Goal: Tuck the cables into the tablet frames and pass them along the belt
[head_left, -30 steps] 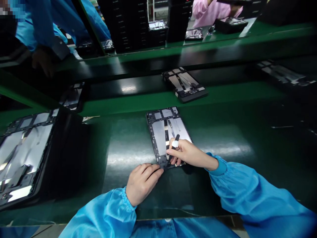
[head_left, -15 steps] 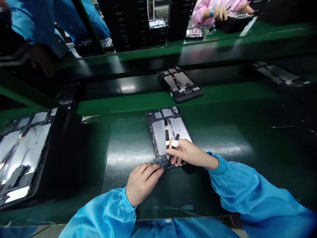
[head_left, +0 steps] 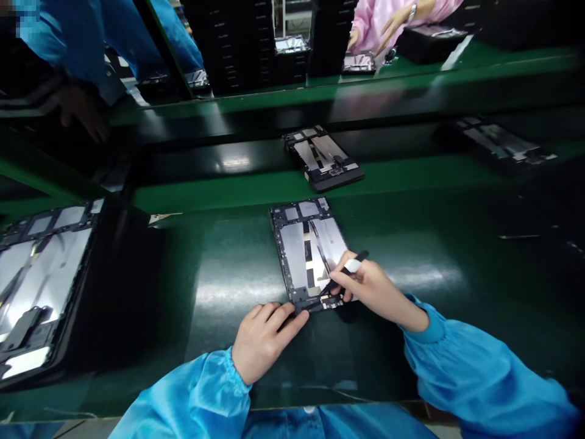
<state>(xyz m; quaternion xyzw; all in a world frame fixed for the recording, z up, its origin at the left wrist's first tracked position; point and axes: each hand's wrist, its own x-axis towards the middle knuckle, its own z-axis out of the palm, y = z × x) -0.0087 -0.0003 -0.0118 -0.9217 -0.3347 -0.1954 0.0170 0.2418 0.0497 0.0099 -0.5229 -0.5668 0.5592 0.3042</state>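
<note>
Right hand (head_left: 372, 291) is closed in a pen grip on a slim black pick (head_left: 360, 258), with a white finger cot (head_left: 351, 266) at the grip. The pick's tip is hidden behind the fingers, so contact with the unit below cannot be confirmed. The hand sits over the lower right of an opened tablet (head_left: 292, 256), which lies flat on a dark green conveyor belt (head_left: 228, 286), metal-sheeted interior facing up. A thin dark ribbon strip (head_left: 319, 244) runs down the tablet's middle toward those fingers.

Left hand (head_left: 267, 342) is not closed on anything: its fingers lie slightly spread, with the fingertips touching the tablet's lower edge at 6 o'clock. Both arms wear blue gathered-cuff sleeves.

Beyond a green rail (head_left: 297, 183), a second tablet (head_left: 320, 157) lies at 12 o'clock. A third tablet (head_left: 41, 280) sits at 9 o'clock, and a fourth, dimmer tablet (head_left: 496, 143) at 2 o'clock. Stacked black trays (head_left: 237, 42) stand at 12 o'clock, far off. A co-worker's pink sleeve (head_left: 370, 24) shows at 1 o'clock, and another person's blue sleeve (head_left: 59, 42) at 10 o'clock.
</note>
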